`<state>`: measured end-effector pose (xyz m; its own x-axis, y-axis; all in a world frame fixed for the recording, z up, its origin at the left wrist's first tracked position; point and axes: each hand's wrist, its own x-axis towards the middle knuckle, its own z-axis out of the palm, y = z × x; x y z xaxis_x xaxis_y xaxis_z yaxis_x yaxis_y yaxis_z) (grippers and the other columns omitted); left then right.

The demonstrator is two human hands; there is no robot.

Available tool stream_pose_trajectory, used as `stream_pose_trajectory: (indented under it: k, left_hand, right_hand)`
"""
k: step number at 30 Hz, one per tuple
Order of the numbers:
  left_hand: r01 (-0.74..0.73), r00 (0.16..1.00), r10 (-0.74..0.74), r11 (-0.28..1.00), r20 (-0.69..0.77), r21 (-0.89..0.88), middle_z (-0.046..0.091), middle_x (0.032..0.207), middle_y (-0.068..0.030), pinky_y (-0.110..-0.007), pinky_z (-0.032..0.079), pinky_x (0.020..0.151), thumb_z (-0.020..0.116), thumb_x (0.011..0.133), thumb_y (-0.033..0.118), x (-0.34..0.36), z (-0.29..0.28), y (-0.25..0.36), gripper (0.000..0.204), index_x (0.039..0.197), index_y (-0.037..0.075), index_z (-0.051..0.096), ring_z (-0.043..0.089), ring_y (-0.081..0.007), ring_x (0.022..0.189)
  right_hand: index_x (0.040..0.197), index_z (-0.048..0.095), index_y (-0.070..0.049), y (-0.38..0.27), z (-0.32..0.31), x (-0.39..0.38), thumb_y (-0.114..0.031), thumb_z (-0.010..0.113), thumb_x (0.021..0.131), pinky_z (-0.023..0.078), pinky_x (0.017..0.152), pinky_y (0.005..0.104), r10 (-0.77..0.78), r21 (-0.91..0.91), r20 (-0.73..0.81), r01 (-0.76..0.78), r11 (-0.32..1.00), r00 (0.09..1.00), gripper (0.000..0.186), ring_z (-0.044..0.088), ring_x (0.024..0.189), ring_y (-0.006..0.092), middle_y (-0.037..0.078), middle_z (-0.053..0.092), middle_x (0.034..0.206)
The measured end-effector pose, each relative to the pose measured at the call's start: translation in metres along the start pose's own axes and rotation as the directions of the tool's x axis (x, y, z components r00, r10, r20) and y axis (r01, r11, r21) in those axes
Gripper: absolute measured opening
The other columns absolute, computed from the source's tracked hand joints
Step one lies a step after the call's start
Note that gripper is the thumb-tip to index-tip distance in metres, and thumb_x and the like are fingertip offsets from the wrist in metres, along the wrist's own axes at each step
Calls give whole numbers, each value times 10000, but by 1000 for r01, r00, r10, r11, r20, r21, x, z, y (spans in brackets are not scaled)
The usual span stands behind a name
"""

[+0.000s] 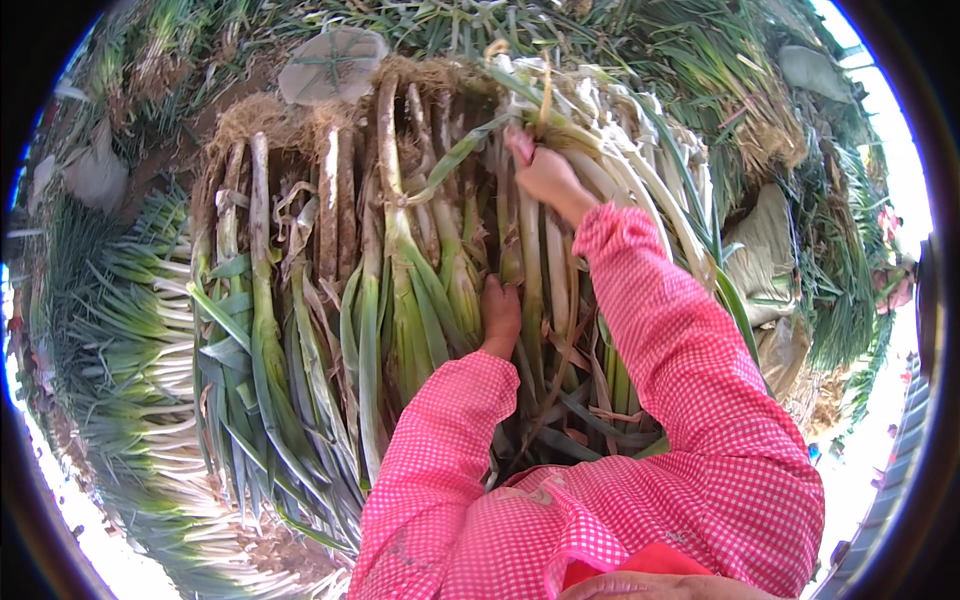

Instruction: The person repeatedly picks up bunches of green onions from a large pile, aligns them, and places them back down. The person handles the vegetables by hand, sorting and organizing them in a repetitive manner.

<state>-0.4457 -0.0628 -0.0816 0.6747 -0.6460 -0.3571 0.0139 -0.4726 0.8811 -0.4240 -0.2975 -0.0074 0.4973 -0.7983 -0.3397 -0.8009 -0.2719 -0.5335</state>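
A wide heap of long green onions [405,300] lies in front of me, roots away from me and leaves toward me. My left hand [501,312] is closed round the lower part of a stalk in the middle of the heap, where white turns to green. Farther up and to the right, my right hand [552,180] has its fingers curled at the root end of an onion stalk [530,250]; the fingertips are partly hidden. To the right of that hand lie paler, peeled onions [625,165]. Unpeeled ones on the left still carry brown, soil-covered skins and roots [250,120].
A round, pale object with green strapping [332,66] sits beyond the roots. Rows of onions with white stalks [165,400] are stacked at the left. More bundles [735,80] lie at the far right, beside a crumpled pale sack [762,250]. Loose leaves cover the far ground.
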Motion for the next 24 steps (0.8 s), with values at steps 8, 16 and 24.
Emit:
stream_pose_trajectory:
  k: [8, 16, 24]
  left_hand:
    - [-30, 997, 24, 997, 75, 76, 577, 1119, -295, -455, 466, 874, 510, 882, 100, -31, -20, 52, 273, 1094, -62, 568, 565, -443, 1026]
    - [-153, 897, 379, 749, -227, 645, 568, 994, -144, -348, 487, 863, 637, 897, 181, 28, -152, 124, 260, 1025, -34, 565, 541, -251, 962]
    - [115, 990, -130, 961, 44, 250, 626, 929, -143, -389, 525, 708, 737, 719, 231, 43, -166, 118, 386, 963, -5, 552, 601, -251, 736]
  right_hand:
    - [978, 631, 40, 11, 5, -73, -221, 610, 736, 503, 767, 457, 3, -121, 127, 12, 993, 992, 357, 639, 860, 428, 255, 663, 892]
    - [879, 592, -13, -7, -25, -61, -135, 614, 736, 472, 559, 362, 53, 89, 7, -53, 995, 999, 189, 585, 615, 197, 116, 595, 697]
    - [1183, 532, -37, 4, 11, -248, -73, 574, 742, 481, 732, 445, -15, 322, 357, -108, 940, 934, 444, 641, 836, 388, 235, 639, 872]
